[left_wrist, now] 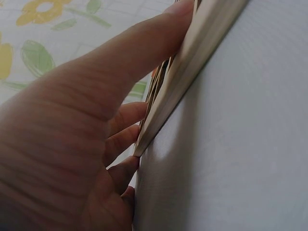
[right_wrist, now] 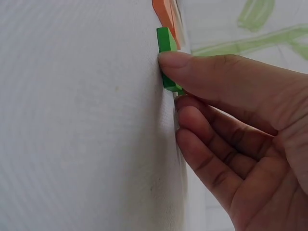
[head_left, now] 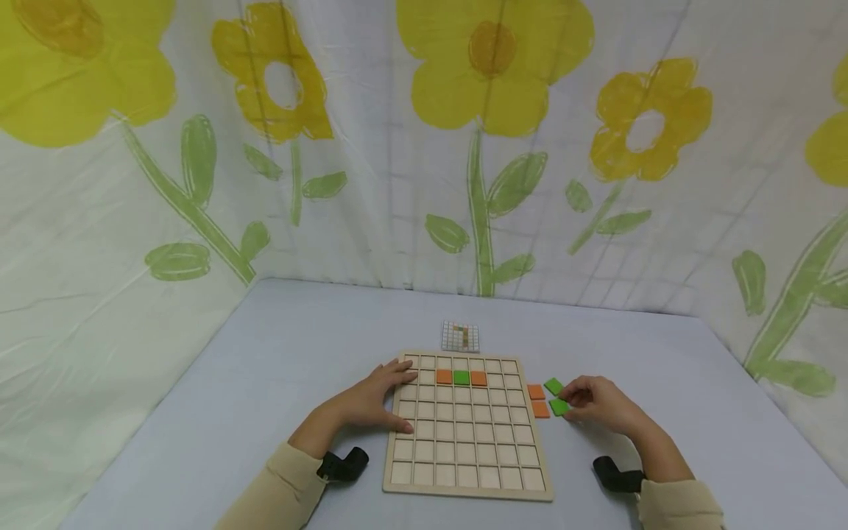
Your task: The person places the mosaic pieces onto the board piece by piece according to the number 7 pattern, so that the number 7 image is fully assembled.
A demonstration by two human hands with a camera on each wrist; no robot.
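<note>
A pale wooden grid board (head_left: 467, 492) lies on the table. In its second row from the far side sit an orange tile (head_left: 444, 377), a green tile (head_left: 461, 377) and another orange tile (head_left: 478, 378), side by side. My left hand (head_left: 366, 397) rests on the board's left edge, thumb and fingers spread apart. To the right of the board, my right hand (head_left: 603, 403) pinches the nearer loose green tile (head_left: 559, 407) by its edge. The right wrist view shows the thumb against this green tile (right_wrist: 167, 38), close to the tabletop; the index fingertip is mostly hidden.
Another loose green tile (head_left: 553, 385) lies just beyond the pinched one. Two loose orange tiles (head_left: 540, 409) lie beside the board's right edge. Behind the board is a small card with a coloured grid pattern (head_left: 460, 337). A flower-printed curtain (head_left: 371, 221) hangs behind the table.
</note>
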